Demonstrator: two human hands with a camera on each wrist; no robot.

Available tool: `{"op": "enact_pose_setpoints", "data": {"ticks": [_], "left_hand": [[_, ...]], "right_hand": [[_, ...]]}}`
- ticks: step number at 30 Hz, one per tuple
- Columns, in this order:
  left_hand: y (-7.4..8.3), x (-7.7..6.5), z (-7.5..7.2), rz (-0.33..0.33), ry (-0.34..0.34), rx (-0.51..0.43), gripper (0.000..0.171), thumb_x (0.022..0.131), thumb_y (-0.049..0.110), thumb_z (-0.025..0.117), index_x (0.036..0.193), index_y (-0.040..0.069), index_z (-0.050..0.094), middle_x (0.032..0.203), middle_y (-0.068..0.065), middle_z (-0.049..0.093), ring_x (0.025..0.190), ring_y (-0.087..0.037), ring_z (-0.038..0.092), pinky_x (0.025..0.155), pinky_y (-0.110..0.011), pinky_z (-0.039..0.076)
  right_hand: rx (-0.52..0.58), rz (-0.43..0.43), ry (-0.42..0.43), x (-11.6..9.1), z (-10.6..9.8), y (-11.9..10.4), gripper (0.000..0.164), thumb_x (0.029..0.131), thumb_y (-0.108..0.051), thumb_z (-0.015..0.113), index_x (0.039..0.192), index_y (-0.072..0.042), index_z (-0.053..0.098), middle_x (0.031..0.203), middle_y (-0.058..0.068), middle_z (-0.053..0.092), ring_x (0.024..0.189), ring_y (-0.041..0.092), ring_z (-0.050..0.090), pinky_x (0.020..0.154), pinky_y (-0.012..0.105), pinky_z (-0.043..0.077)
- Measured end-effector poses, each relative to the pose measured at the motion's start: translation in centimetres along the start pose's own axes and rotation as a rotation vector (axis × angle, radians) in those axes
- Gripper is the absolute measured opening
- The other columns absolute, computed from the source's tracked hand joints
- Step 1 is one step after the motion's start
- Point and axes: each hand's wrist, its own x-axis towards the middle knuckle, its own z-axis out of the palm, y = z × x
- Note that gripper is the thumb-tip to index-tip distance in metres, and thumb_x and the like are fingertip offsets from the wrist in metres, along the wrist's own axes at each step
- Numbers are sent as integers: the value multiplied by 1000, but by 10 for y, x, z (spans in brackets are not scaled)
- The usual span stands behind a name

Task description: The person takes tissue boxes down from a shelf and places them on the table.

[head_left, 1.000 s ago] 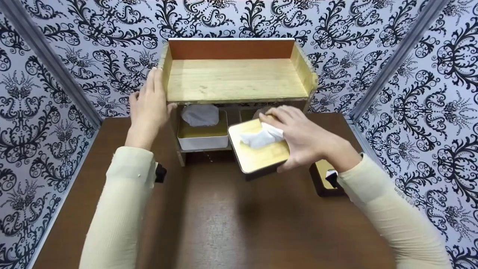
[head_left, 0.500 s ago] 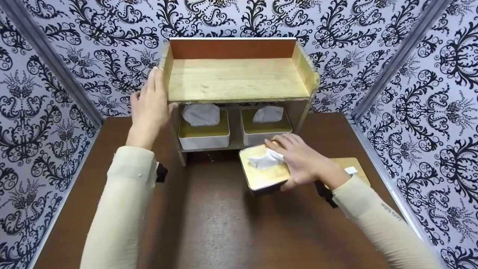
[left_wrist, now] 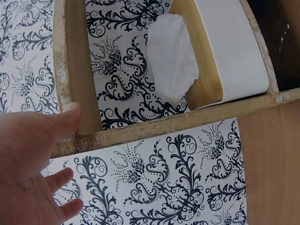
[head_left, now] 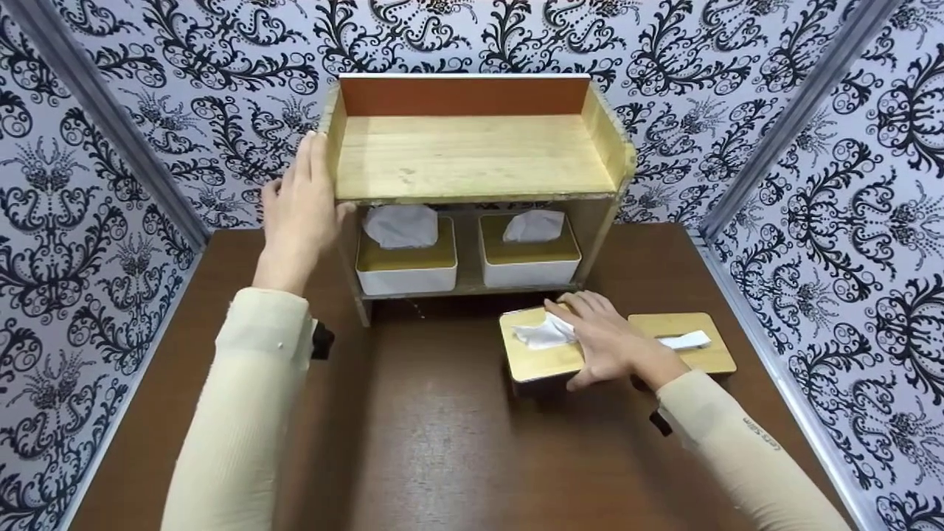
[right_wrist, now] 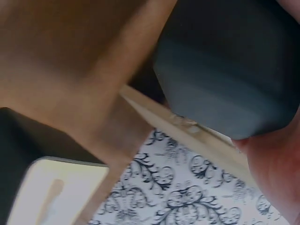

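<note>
My left hand (head_left: 295, 214) rests against the left side panel of a small wooden shelf unit (head_left: 472, 158), fingers extended upward along it. In the left wrist view the thumb (left_wrist: 65, 121) touches the panel's front edge while the other fingers lie outside. My right hand (head_left: 603, 341) grips a dark tissue box (head_left: 531, 365) with a light wooden lid, from its right side, in front of the shelf. White tissue pokes out of its lid. The right wrist view shows the box's dark underside (right_wrist: 220, 84), tilted close to the camera.
Two white tissue boxes with wooden lids, one on the left (head_left: 409, 280) and one on the right (head_left: 532, 274), stand on the lower shelf. Another dark tissue box (head_left: 671, 323) sits at right on the brown table (head_left: 428, 442), partly behind the right wrist. Patterned walls (head_left: 870, 221) enclose the table.
My right hand has carried the dark tissue box away from the shelf, toward me and to the right, uncovering the right white box. The left hand has stayed on the side panel.
</note>
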Motion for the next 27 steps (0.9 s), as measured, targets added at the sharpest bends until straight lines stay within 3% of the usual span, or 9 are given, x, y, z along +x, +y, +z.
{"op": "enact_pose_setpoints", "data": {"ticks": [11,27], "left_hand": [[-1,1,0,-3,-5,-2,99,91,31,67,157,14,-4,166,-8,2,142,-41,33,111,-65,29],[2,1,-1,-16,-12,-1,98,91,30,67,157,15,-5,166,-7,2,143,-39,32,111,-65,29]], "right_hand": [[52,95,-48,-11,29,18,131,52,-58,87,156,-11,22,153,25,32,142,47,27,119,59,17],[91,110,-23,-13,53,33,128,51,-49,89,153,-4,26,150,31,32,140,50,26,120,59,14]]}}
